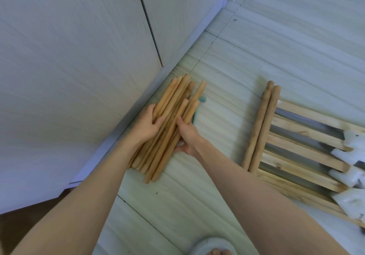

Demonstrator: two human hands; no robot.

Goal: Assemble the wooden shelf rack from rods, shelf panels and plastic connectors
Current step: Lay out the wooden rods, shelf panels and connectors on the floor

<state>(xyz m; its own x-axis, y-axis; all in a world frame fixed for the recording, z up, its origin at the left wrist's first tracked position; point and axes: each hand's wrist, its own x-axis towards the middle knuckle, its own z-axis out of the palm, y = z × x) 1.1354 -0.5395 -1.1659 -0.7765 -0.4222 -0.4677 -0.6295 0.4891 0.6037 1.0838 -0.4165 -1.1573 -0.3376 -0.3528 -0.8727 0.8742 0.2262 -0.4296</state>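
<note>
A bundle of several wooden rods lies on the pale floor beside the white cabinet. My left hand cups the bundle's left side, fingers curled round the outer rods. My right hand grips the bundle from the right, thumb on top and fingers underneath. A pair of rods lies apart to the right, resting on the edge of stacked slatted shelf panels. White plastic connectors sit along the panels' right side.
A teal object pokes out from under the bundle. The white cabinet rises close on the left. A slippered foot shows at the bottom edge. Pale floor tiles lie between the bundle and the panels.
</note>
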